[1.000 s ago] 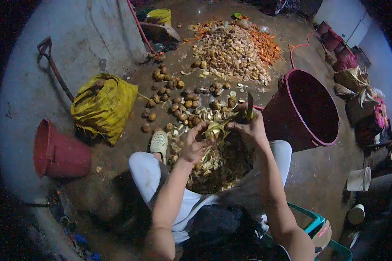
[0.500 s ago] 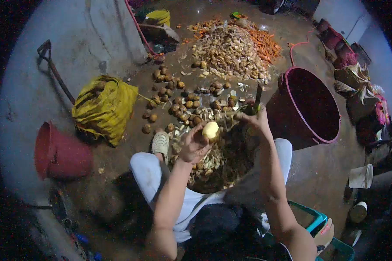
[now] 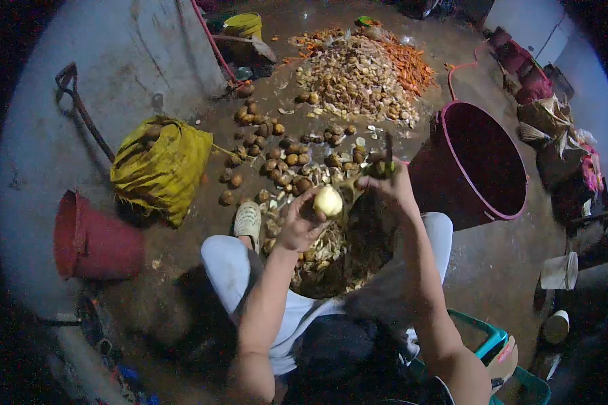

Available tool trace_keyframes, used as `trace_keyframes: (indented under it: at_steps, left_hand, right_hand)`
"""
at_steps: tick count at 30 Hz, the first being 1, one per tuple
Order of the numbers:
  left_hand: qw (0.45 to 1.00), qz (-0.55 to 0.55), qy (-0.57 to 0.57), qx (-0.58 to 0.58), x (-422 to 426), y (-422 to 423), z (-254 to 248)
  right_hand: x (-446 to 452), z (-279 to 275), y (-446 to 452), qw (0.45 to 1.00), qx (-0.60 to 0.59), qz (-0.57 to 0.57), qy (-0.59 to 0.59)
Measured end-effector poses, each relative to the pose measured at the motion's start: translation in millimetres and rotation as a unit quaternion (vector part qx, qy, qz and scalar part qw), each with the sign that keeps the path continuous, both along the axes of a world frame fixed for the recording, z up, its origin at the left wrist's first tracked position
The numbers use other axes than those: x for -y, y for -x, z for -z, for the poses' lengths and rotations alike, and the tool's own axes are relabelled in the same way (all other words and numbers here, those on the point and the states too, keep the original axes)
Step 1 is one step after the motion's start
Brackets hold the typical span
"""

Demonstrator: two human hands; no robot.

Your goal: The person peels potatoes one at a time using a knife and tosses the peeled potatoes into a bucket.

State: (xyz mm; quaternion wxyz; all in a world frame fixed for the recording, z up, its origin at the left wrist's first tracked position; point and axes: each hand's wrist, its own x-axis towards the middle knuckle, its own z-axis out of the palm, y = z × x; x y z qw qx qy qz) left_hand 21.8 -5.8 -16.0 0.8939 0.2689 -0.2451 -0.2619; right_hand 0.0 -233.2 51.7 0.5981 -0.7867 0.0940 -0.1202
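Observation:
My left hand point(image 3: 300, 224) is closed round a peeled, pale yellow potato point(image 3: 328, 201), held up in front of my knees. To its right, my right hand point(image 3: 393, 186) grips a knife point(image 3: 389, 147) with its dark blade pointing up and a bit of green near the grip. The blade is apart from the potato. Below both hands, a heap of peelings point(image 3: 323, 251) lies between my legs. Unpeeled brown potatoes point(image 3: 294, 159) are scattered on the wet floor just beyond.
A large dark red tub point(image 3: 483, 162) stands at the right. On the left are a yellow sack point(image 3: 162, 165), a red bucket point(image 3: 100, 236) and a long-handled tool point(image 3: 88, 115) against the wall. Farther off is a big pile of pale scraps point(image 3: 358, 77) beside orange scraps point(image 3: 412, 67).
My right hand with the knife has shifted slightly left and down, nearer the potato. The potato sits a little turned in my left hand, which has hardly moved.

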Motion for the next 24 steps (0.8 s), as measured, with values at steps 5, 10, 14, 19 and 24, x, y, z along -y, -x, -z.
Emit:
trace_keyframes:
  at_steps: [5, 10, 14, 19, 24]
  left_hand:
    - [0.996, 0.012, -0.012, -0.091, -4, -2, -7]
    - [0.989, -0.059, -0.063, -0.117, 1, 6, -2]
    - [0.980, -0.001, -0.024, -0.199, 2, -1, -22]
    - [0.992, -0.022, -0.076, -0.094, 0, 1, -18]
    - [0.995, 0.019, -0.001, -0.101, -1, 1, -27]
  right_hand:
    - [19, 22, -5, 0.987, 0.088, -0.044, 0.128]
    - [12, 23, -10, 0.994, 0.032, 0.053, 0.085]
    - [20, 25, -8, 0.988, 0.055, -0.024, 0.144]
    - [10, 15, -8, 0.994, 0.060, 0.024, 0.084]
    - [5, 8, 4, 0.986, 0.072, -0.027, 0.149]
